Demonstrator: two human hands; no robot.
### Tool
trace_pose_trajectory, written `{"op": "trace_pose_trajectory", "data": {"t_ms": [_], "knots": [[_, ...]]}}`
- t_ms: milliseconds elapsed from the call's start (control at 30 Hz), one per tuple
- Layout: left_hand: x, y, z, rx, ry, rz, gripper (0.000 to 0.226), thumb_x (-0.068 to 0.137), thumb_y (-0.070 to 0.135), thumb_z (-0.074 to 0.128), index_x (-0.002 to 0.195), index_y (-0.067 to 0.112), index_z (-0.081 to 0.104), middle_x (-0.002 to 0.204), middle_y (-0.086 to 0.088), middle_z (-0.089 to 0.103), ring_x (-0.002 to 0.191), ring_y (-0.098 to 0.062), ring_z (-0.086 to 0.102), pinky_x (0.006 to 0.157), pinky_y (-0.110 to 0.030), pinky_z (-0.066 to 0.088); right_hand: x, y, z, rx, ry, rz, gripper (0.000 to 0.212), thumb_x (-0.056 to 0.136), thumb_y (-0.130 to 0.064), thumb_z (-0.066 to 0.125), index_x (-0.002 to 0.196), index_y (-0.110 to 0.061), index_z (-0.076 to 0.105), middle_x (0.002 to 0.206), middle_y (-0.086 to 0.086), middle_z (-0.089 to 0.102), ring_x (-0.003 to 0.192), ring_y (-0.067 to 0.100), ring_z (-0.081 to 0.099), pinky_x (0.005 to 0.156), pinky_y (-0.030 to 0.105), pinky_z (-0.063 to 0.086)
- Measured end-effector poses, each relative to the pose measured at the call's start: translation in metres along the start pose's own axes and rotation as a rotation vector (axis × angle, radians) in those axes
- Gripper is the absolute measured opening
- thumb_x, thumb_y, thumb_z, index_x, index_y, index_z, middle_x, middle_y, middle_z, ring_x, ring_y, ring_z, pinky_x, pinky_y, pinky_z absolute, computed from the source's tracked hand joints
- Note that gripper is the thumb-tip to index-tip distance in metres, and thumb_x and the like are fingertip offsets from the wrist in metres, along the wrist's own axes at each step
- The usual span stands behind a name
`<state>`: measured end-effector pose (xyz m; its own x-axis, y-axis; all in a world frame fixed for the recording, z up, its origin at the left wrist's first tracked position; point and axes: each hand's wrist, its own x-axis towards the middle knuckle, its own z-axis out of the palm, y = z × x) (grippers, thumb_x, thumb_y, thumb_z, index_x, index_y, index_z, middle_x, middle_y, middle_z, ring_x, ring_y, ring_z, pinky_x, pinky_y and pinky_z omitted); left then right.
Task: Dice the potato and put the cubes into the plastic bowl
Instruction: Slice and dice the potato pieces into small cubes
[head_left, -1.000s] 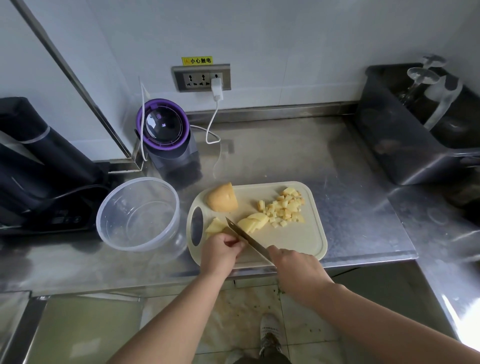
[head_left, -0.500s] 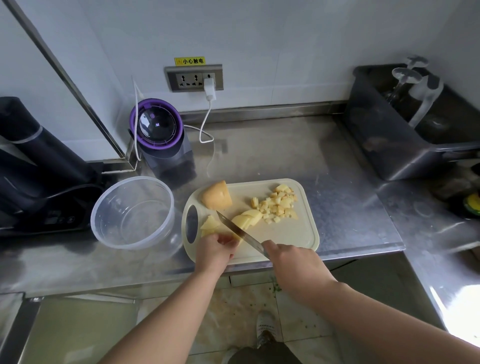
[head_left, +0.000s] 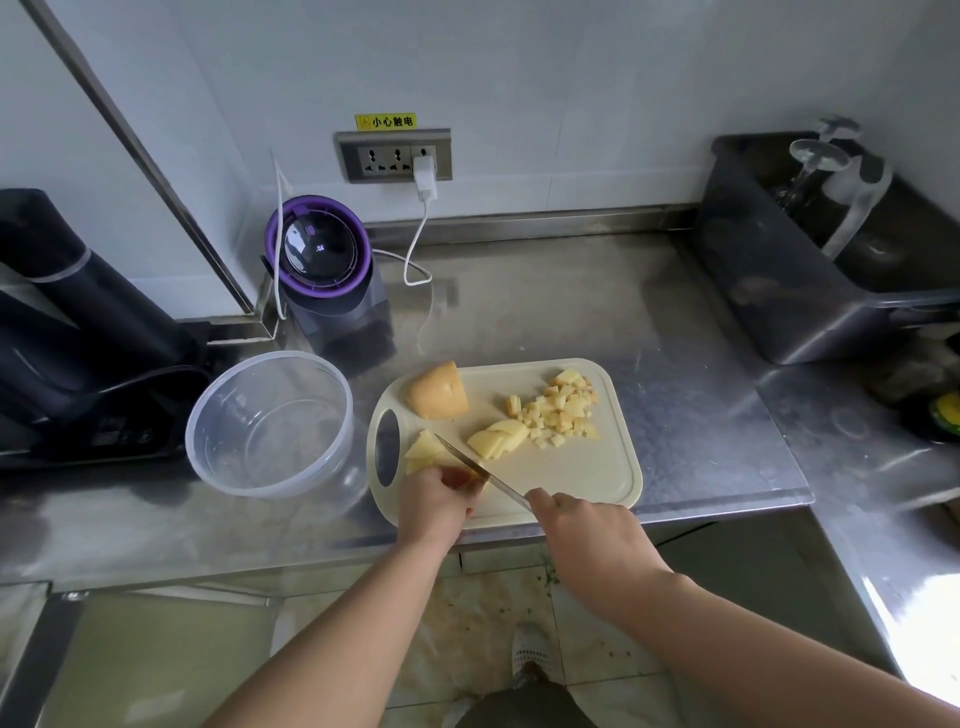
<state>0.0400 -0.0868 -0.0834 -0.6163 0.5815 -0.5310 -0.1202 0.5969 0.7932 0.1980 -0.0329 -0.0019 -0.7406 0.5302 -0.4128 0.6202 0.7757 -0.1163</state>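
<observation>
A cream cutting board (head_left: 587, 478) lies at the counter's front edge. On it my left hand (head_left: 434, 501) holds down a stack of potato slices (head_left: 423, 449) near the board's handle hole. My right hand (head_left: 587, 530) grips a knife (head_left: 467, 464) whose blade lies across those slices. A few cut slices (head_left: 498, 436) lie mid-board, with a heap of potato cubes (head_left: 563, 410) behind them to the right. An uncut potato chunk (head_left: 436, 397) with skin sits at the board's far left corner. The clear plastic bowl (head_left: 270, 423) stands empty just left of the board.
A purple-rimmed appliance (head_left: 324, 270) stands behind the bowl, with a white cable plugged into the wall socket (head_left: 395, 156). Black devices (head_left: 78, 322) fill the left counter. A dark plastic bin (head_left: 831, 249) holding glassware sits at the far right. Floor and my shoe show below.
The knife blade has shifted slightly left over the held slices. The view has drifted a little; hands, bowl and board keep their places.
</observation>
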Motion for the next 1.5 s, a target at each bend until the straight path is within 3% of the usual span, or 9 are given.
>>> {"op": "trace_pose_trajectory", "data": {"t_ms": [400,733,833,933,1033,1100,1200,1333,1500], "knots": [[-0.006,0.007,-0.002,0.016,-0.004,-0.005,0.012,0.085,0.018,0.073,0.096,0.014,0.071,0.084,0.001,0.07,0.079,-0.022,0.07,0.07,-0.047,0.06,0.007,0.009,0.016,0.038,-0.03,0.035,0.045,0.089,0.004,0.043,0.13,-0.015,0.038,0.107,0.004,0.058,0.072,0.022,0.047,0.055,0.027,0.035],[-0.01,0.011,-0.006,-0.026,-0.045,-0.038,0.022,0.086,0.017,0.072,0.105,0.008,0.068,0.089,0.002,0.07,0.082,-0.019,0.069,0.073,-0.046,0.06,0.011,0.027,0.003,0.014,0.083,-0.005,0.058,0.088,0.004,0.042,0.139,-0.023,0.032,0.083,-0.006,0.045,0.064,0.019,0.048,0.055,0.028,0.04],[-0.01,0.012,-0.014,-0.063,-0.012,-0.018,0.018,0.088,0.014,0.069,0.105,0.007,0.065,0.094,-0.001,0.068,0.081,-0.018,0.069,0.071,-0.04,0.06,0.018,0.027,-0.004,-0.086,0.137,-0.08,0.067,0.08,0.002,0.056,0.139,-0.025,0.04,0.078,-0.004,0.047,0.049,0.016,0.034,0.044,0.025,0.026],[-0.016,0.021,-0.037,-0.125,0.217,0.134,0.01,0.095,0.006,0.056,0.101,0.012,0.062,0.097,0.001,0.067,0.075,-0.005,0.068,0.067,-0.021,0.055,0.024,0.022,-0.018,-0.257,0.231,-0.163,0.077,0.042,0.002,0.081,0.113,-0.025,0.067,0.063,-0.006,0.054,0.04,0.011,0.019,0.044,0.019,-0.001],[-0.024,0.03,-0.06,0.036,0.365,0.448,0.022,0.093,0.002,0.052,0.096,0.021,0.064,0.094,0.015,0.063,0.085,-0.002,0.062,0.081,-0.019,0.049,0.027,0.015,-0.026,-0.264,0.205,-0.228,0.073,0.08,0.002,0.062,0.143,-0.028,0.039,0.114,0.0,0.058,0.063,0.02,0.044,0.046,0.024,0.016],[-0.023,0.036,-0.068,0.248,0.24,0.56,0.022,0.091,0.005,0.056,0.095,0.022,0.07,0.093,0.016,0.064,0.086,-0.001,0.059,0.077,-0.013,0.046,0.03,0.013,-0.031,-0.284,0.233,-0.226,0.07,0.089,0.003,0.05,0.148,-0.028,0.027,0.127,0.0,0.049,0.072,0.022,0.045,0.052,0.026,0.025],[-0.013,0.042,-0.074,0.577,0.135,0.638,0.02,0.089,0.014,0.06,0.095,0.026,0.075,0.097,0.012,0.067,0.093,-0.011,0.057,0.083,-0.025,0.047,0.035,0.01,-0.033,-0.327,0.217,-0.198,0.066,0.091,0.003,0.047,0.146,-0.027,0.029,0.127,0.002,0.049,0.072,0.022,0.044,0.059,0.029,0.033],[-0.006,0.05,-0.083,0.794,-0.022,0.616,0.018,0.091,0.027,0.059,0.098,0.035,0.074,0.1,0.019,0.061,0.098,-0.006,0.052,0.083,-0.022,0.039,0.038,0.006,-0.035,-0.365,0.197,-0.256,0.062,0.086,0.006,0.05,0.14,-0.021,0.038,0.117,0.006,0.052,0.064,0.021,0.038,0.048,0.028,0.019],[0.01,0.048,-0.081,0.883,-0.215,0.55,0.02,0.095,0.028,0.057,0.108,0.028,0.072,0.088,0.015,0.049,0.089,-0.008,0.048,0.08,-0.026,0.043,0.05,0.015,-0.027,-0.458,0.319,-0.34,0.054,0.035,0.0,0.075,0.084,-0.021,0.07,0.066,0.001,0.055,0.047,0.014,-0.008,0.045,0.025,0.017]]}}
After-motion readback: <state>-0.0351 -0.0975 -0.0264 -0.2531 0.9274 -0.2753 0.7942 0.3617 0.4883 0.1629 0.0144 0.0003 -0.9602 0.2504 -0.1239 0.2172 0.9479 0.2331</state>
